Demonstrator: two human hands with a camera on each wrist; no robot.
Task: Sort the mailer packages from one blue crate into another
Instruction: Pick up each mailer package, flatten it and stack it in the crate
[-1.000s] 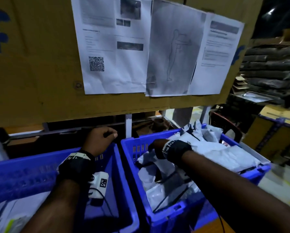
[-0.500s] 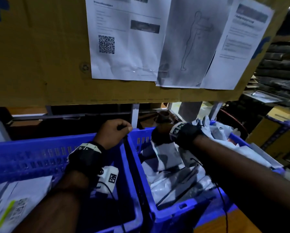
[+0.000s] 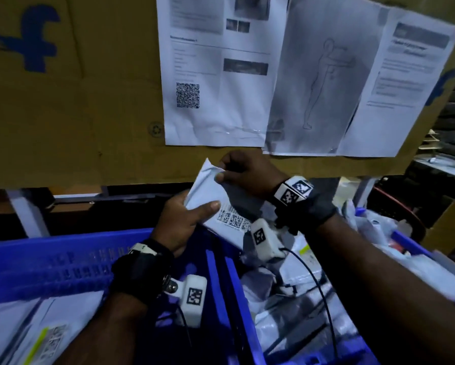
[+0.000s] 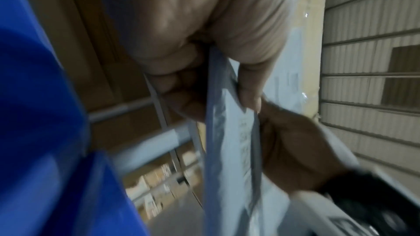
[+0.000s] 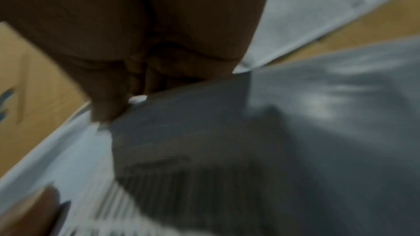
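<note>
White flat plastic mailer package with a barcode label, held up in the air between both hands, above the gap where the two crates meet, in front of the brown cardboard wall. Pinched at its upper corner by the right hand, thumb on the front face and fingers curled behind. Gripped along its lower left edge by the left hand, thumb across the label side, fingers behind. Seen edge-on in the left wrist view, blurred in the right wrist view. Below left, a blue plastic crate with a few white labelled mailers lying flat in it. Below right, a second blue plastic crate heaped with white and clear mailers. On the wall above, three printed paper sheets side by side.
</note>
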